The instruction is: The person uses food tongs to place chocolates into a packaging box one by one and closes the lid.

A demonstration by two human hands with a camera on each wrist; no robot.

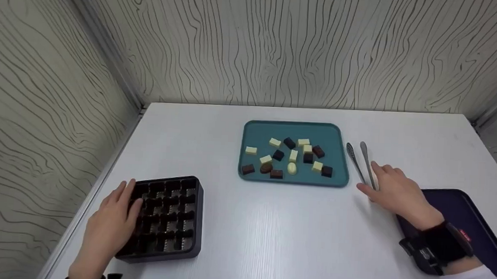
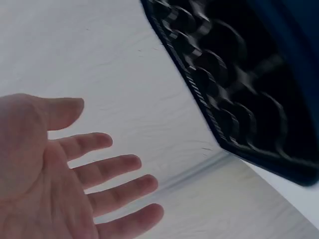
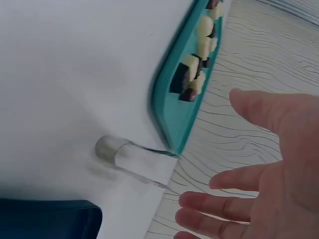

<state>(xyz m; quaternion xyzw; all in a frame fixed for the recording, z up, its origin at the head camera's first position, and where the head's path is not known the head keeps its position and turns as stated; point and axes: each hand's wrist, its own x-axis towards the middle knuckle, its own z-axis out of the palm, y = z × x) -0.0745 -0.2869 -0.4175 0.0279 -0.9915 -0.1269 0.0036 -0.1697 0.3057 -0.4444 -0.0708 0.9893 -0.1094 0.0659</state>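
Observation:
A black box (image 1: pixel 198 226) with a grid of small compartments stands at the left front of the table. My left hand (image 1: pixel 110 223) is over its left edge in the head view; the left wrist view shows the fingers (image 2: pixel 119 172) extended and apart from the box. Metal tongs (image 1: pixel 368 162) lie to the right of the teal tray (image 1: pixel 289 180), their two arms spread. Beside the tongs' near end is my right hand (image 1: pixel 398 194); in the right wrist view its loosely extended fingers (image 3: pixel 234 179) hold nothing. White and dark chocolates (image 1: pixel 293 155) lie scattered on the teal tray.
A dark blue tray (image 1: pixel 461 210) lies at the right, partly under my right forearm. Wood-grain panels (image 1: pixel 270 47) enclose the white table (image 1: pixel 261 225) at the back and sides.

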